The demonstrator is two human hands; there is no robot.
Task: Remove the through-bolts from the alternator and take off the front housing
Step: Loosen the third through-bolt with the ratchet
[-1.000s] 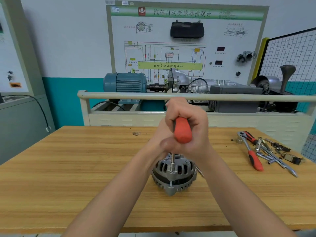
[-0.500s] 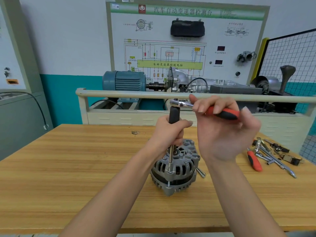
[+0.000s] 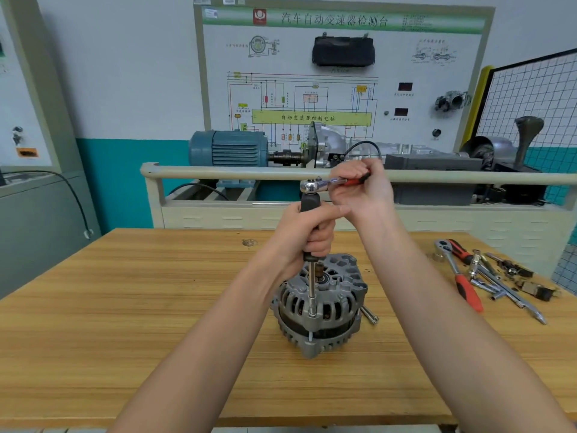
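Standing upright on the wooden bench (image 3: 156, 323), the alternator (image 3: 320, 303) sits with its ribbed front housing (image 3: 335, 292) facing up and is the landmark for everything else. Directly above its near edge, a driver (image 3: 309, 207) with a black handle stands vertical, its steel shaft running down to a socket seated on a through-bolt (image 3: 311, 337) whose thin shank shows in the gap between the two housing halves. The left hand (image 3: 309, 234) wraps the black handle just above the alternator, fingers curled round it in a full grip with the thumb pointing toward the other hand. On top of that handle sits the chrome head of a ratchet (image 3: 324, 183), its red-and-black handle reaching out level to the right; the right hand (image 3: 370, 195) has its fingers curled over this handle, gripping it, higher than the left hand and above the alternator's right side. Just right of the alternator's base, touching the bench, lie two loose bolts (image 3: 369, 315). Well to the right of the alternator a second ratchet (image 3: 459, 276) with a red handle lies flat among scattered sockets and extension bars (image 3: 502, 287). Behind the alternator, beyond the bench's far edge, a cream rail (image 3: 224, 172) fronts a training stand with a blue motor (image 3: 229, 148).
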